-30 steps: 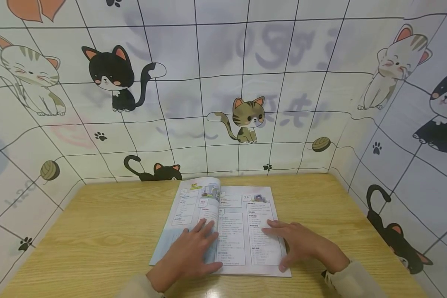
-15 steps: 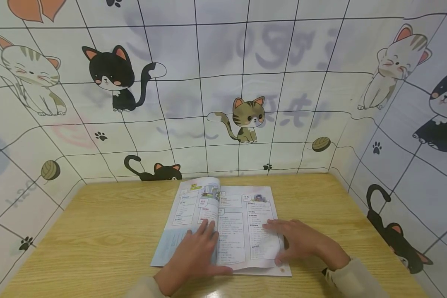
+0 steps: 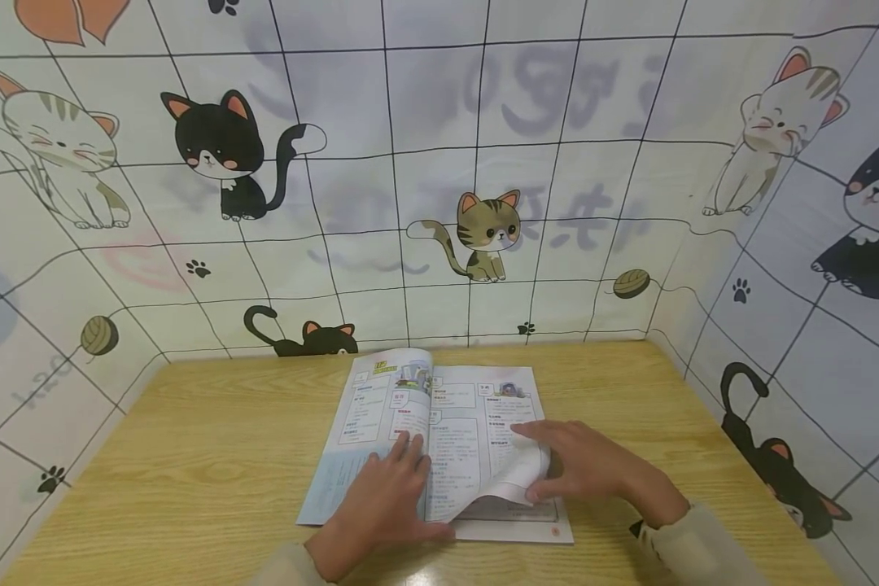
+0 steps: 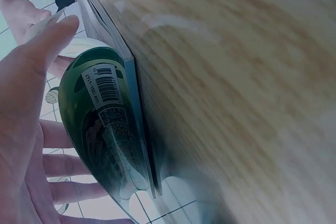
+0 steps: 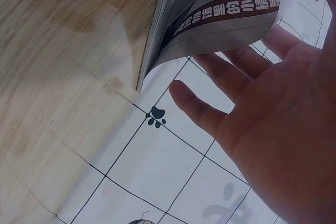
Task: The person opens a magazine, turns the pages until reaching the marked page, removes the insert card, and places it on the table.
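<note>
Curling up at its near outer corner, the right-hand leaf [image 3: 516, 480] is what my head view shows as new: a second ago it lay flat, and now part of the page beneath [image 3: 513, 531] is uncovered. The magazine [image 3: 454, 456] lies open on the wooden tabletop [image 3: 190, 456]. The person's right hand [image 3: 593, 464] has the leaf buckled between thumb and index finger, their tips apart with the paper caught between. The left hand [image 3: 384, 498], barely moved from half a second ago, rests on the left page [image 3: 330, 480] with fingers extended, its thumb reaching across the foot of the magazine. I judge this a page turn begun but well short of the gutter, the left hand steadying things.

From the left wrist, I see that hand's fingers spread and gripping nothing, beside a glossy green panel with a barcode [image 4: 107, 85].

On the right wrist feed, the raised leaf bows upward, a dark red band [image 5: 226, 13] of large characters across it. Separated fingers lie close against its far edge; I can't make out the thumb's contact, so how firm the pinch is I cannot tell.
</note>
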`<state>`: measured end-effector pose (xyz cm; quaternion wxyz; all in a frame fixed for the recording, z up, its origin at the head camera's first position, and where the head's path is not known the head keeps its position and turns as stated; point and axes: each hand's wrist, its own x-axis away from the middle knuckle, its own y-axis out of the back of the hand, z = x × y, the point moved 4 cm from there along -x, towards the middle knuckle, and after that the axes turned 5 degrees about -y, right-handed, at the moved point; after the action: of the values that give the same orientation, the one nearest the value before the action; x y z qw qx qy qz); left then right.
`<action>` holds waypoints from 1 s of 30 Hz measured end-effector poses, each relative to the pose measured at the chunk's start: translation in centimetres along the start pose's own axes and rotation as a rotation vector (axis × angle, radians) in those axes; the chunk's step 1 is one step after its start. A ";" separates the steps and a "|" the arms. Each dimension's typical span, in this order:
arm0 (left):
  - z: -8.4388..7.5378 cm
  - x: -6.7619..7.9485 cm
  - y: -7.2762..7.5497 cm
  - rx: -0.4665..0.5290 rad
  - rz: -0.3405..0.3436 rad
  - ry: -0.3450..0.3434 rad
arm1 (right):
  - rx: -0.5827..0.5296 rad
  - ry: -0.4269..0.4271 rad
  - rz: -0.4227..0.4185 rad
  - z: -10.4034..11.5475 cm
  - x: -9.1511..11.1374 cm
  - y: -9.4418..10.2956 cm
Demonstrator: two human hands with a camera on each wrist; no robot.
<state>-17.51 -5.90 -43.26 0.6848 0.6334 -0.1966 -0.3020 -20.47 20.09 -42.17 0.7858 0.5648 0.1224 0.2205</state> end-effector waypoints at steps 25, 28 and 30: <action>0.0 0.3 1.9 -0.075 -0.329 -0.291 | -0.132 -0.020 -0.166 -0.3 0.7 1.2; -0.1 0.3 2.1 -0.105 -0.317 -0.309 | -0.105 -0.044 -0.171 -0.5 0.7 1.0; -0.1 0.2 2.2 -0.123 -0.309 -0.314 | -0.091 -0.055 -0.165 -0.6 0.7 0.8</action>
<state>-16.92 -5.98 -41.15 0.6289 0.5581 -0.1827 -0.5096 -20.29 21.19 -41.59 0.8292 0.5222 0.1366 0.1450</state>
